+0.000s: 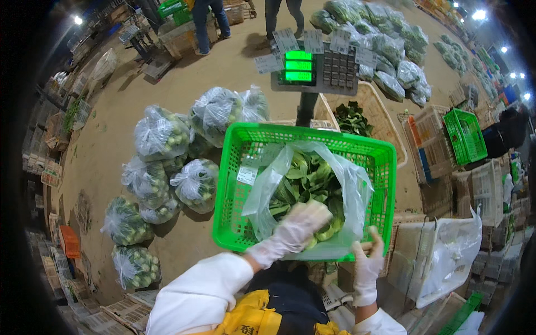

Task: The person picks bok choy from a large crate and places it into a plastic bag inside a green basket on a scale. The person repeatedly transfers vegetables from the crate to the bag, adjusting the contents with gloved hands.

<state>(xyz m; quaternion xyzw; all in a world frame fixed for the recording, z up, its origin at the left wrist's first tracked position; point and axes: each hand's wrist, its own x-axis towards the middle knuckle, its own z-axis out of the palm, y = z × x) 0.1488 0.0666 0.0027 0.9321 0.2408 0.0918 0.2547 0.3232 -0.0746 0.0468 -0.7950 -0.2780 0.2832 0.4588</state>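
Observation:
A green plastic crate [307, 130] stands before me under a weighing scale's lit display [314, 67]. Inside the crate lies an open clear plastic bag [356, 184] holding leafy greens [310, 176]. My left hand [307, 217], gloved and blurred by motion, is over the greens at the bag's mouth; its fingers look curled, but whether they grip anything cannot be told. At the crate's near right corner, my right hand [368, 251], also gloved, has its fingers apart beside the bag's edge.
Several tied bags of greens [161, 134] stand on the floor at the left. More bags [385, 46] are heaped at the upper right. A beige crate [389, 121] with dark leaves is behind the scale post. White crates [431, 251] stand at the right. Two people [284, 16] are farther off.

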